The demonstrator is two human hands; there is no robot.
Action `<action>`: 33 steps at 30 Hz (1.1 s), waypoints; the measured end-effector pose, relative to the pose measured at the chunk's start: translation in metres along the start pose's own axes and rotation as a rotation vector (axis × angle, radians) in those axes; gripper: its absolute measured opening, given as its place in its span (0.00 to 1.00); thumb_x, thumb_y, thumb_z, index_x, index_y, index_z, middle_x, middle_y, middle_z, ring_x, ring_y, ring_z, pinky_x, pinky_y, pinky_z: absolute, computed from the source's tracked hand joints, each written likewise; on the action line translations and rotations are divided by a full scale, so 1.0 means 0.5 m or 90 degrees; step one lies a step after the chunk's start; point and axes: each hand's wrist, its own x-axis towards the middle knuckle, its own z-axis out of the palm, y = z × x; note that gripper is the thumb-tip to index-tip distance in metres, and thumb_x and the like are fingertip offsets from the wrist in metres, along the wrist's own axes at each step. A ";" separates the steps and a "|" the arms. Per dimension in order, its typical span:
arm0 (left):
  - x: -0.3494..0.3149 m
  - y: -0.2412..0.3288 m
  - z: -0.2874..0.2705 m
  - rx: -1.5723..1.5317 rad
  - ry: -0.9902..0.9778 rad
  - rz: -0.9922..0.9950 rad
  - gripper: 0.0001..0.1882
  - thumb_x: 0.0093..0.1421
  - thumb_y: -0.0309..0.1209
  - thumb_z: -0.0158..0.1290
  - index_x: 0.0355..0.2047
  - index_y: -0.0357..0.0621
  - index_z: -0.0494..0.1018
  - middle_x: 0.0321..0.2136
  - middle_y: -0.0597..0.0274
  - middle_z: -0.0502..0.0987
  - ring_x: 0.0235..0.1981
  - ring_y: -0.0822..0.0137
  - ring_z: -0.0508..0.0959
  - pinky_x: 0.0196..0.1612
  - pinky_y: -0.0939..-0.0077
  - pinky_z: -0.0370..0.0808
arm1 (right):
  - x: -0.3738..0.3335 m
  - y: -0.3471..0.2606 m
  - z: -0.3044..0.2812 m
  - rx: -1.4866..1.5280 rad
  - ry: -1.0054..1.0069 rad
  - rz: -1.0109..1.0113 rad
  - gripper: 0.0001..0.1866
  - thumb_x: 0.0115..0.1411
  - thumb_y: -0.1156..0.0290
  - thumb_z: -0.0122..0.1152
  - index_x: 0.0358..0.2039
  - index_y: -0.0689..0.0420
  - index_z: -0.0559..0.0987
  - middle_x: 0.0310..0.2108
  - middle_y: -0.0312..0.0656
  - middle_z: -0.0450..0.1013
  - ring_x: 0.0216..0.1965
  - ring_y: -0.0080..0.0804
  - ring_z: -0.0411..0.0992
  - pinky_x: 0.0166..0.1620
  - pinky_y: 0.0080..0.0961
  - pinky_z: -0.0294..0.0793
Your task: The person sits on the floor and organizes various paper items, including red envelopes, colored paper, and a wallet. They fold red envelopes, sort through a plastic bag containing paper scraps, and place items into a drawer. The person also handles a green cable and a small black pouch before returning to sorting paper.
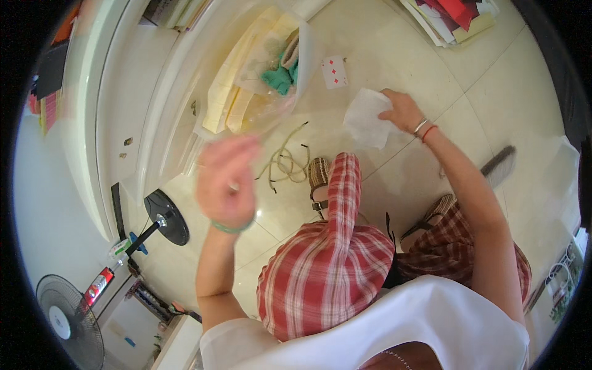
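Observation:
My right hand (405,111) reaches out low over the tiled floor, its thumb and fingers closed on the edge of a white tissue (366,117). Just beyond the tissue a playing card with red diamonds (334,72) lies face up. My left hand (228,179) is raised in front of the white cabinet and smeared by motion; its fingers look bent, but I cannot make out anything in them. Beside it, a pale cord (285,161) with dark tips lies in loops on the floor. A clear plastic bag (253,86) holds yellowish sheets and a green and grey cloth thing.
A stack of papers with red pieces (453,18) is at the far right. A grey brush head (498,165) lies beyond my right forearm. At the left stand a fan (61,320) and its round black base (166,217). White cabinet drawers (132,111) line the left side.

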 end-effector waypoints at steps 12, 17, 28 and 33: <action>-0.011 -0.029 0.077 0.387 -0.054 -0.129 0.19 0.49 0.29 0.63 0.43 0.48 0.76 0.39 0.64 0.76 0.42 0.64 0.74 0.50 0.69 0.62 | 0.199 -0.129 0.070 -0.417 0.106 -0.201 0.16 0.56 0.75 0.55 0.45 0.53 0.78 0.56 0.45 0.66 0.56 0.41 0.66 0.53 0.40 0.70; 0.010 -0.062 0.091 0.424 -0.142 -0.061 0.11 0.48 0.29 0.61 0.34 0.55 0.78 0.30 0.76 0.76 0.35 0.72 0.74 0.49 0.71 0.60 | 0.157 -0.099 0.058 -0.257 0.072 -0.074 0.19 0.55 0.76 0.58 0.49 0.53 0.75 0.49 0.47 0.71 0.52 0.45 0.69 0.52 0.38 0.70; 0.086 -0.036 0.209 0.265 -0.144 0.144 0.10 0.47 0.28 0.54 0.32 0.57 0.77 0.28 0.75 0.76 0.31 0.71 0.75 0.46 0.66 0.68 | -0.066 -0.076 -0.360 0.334 0.477 -0.241 0.23 0.52 0.78 0.64 0.51 0.59 0.74 0.45 0.39 0.77 0.43 0.26 0.75 0.46 0.26 0.75; 0.093 -0.029 0.223 0.270 -0.155 0.176 0.12 0.47 0.28 0.55 0.33 0.57 0.78 0.28 0.73 0.78 0.29 0.72 0.76 0.36 0.71 0.69 | -0.075 -0.334 -0.314 -0.378 0.226 -0.600 0.11 0.51 0.78 0.57 0.37 0.57 0.77 0.36 0.43 0.77 0.39 0.36 0.77 0.40 0.29 0.76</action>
